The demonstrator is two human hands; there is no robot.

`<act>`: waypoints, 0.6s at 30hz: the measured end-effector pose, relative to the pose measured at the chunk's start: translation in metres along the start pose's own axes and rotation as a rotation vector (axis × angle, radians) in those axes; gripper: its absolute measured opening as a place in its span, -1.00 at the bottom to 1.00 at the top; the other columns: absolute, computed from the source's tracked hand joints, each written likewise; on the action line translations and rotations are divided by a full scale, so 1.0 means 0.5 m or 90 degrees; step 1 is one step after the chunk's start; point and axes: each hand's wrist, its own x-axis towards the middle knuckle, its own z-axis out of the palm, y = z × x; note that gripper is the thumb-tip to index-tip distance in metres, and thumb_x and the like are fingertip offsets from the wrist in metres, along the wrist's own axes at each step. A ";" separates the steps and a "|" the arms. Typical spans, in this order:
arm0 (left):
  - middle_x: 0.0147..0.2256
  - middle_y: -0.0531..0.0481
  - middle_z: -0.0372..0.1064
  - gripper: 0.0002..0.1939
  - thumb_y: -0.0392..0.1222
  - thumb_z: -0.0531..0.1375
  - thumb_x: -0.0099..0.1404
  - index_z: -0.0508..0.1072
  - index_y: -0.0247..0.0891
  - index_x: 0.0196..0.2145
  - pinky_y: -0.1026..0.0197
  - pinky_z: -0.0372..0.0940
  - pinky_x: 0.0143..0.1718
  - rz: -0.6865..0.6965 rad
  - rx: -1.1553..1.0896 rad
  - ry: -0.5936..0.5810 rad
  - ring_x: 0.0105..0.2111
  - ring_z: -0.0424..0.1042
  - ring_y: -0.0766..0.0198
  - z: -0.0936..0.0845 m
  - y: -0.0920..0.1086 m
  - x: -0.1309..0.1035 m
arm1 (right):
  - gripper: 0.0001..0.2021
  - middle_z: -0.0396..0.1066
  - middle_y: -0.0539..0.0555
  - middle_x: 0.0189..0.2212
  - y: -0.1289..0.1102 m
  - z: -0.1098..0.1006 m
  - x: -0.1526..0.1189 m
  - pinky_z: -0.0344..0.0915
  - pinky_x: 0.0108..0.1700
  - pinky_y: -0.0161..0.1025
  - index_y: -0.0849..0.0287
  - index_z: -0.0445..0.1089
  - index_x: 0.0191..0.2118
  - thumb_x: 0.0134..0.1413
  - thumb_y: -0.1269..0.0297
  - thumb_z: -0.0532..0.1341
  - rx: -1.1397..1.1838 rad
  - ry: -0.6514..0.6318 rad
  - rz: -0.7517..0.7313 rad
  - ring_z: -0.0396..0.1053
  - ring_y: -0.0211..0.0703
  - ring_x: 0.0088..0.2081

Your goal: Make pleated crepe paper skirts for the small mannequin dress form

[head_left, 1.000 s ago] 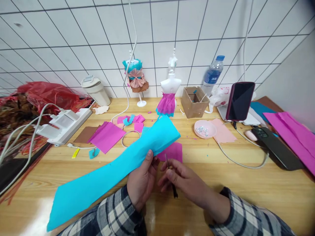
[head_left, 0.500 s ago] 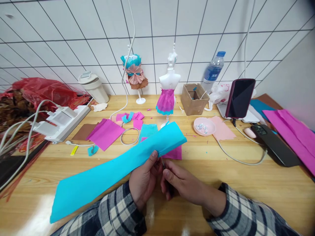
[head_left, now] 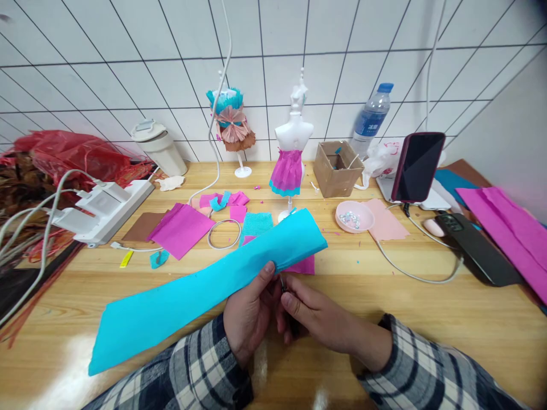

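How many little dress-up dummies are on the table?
2. One mannequin, wearing teal ruffles, a peach bow and brown, stands at the back left. The other mannequin, in a pink skirt with a blue hem, stands between it and the cardboard box.

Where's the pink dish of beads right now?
In the head view, the pink dish sits right of centre on the table, in front of the cardboard box, beside the peach paper.

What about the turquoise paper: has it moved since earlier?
Yes, the turquoise paper has moved right, its right end nearer the pink bowl.
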 end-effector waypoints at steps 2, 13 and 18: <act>-0.66 0.15 0.26 -0.68 0.01 0.31 0.16 0.30 -0.25 -0.47 0.28 0.24 -0.79 -0.001 -0.001 0.006 -0.76 0.28 0.34 -0.001 -0.003 -0.001 | -0.57 0.27 -0.07 -0.48 0.002 0.000 0.001 0.23 -0.46 -0.35 0.13 0.08 -0.21 0.23 -0.21 -0.02 0.009 0.005 -0.002 0.29 -0.32 -0.51; -0.74 0.05 0.32 -0.61 0.12 0.23 0.20 0.32 -0.26 -0.53 0.17 0.32 -0.79 -0.006 0.061 -0.052 -0.78 0.35 0.19 -0.001 -0.015 -0.001 | -0.61 0.20 -0.16 -0.58 0.010 0.004 0.004 0.19 -0.56 -0.38 0.10 0.06 -0.25 0.26 -0.17 -0.03 0.021 0.038 -0.018 0.22 -0.36 -0.63; -0.79 0.03 0.29 -0.59 0.16 0.16 0.25 0.34 -0.26 -0.51 0.19 0.29 -0.83 -0.035 0.062 -0.050 -0.81 0.33 0.17 0.000 -0.017 -0.004 | -0.60 0.19 -0.17 -0.58 0.018 0.013 0.008 0.28 -0.53 -0.36 0.09 0.06 -0.26 0.24 -0.18 0.00 0.087 0.035 -0.028 0.22 -0.38 -0.64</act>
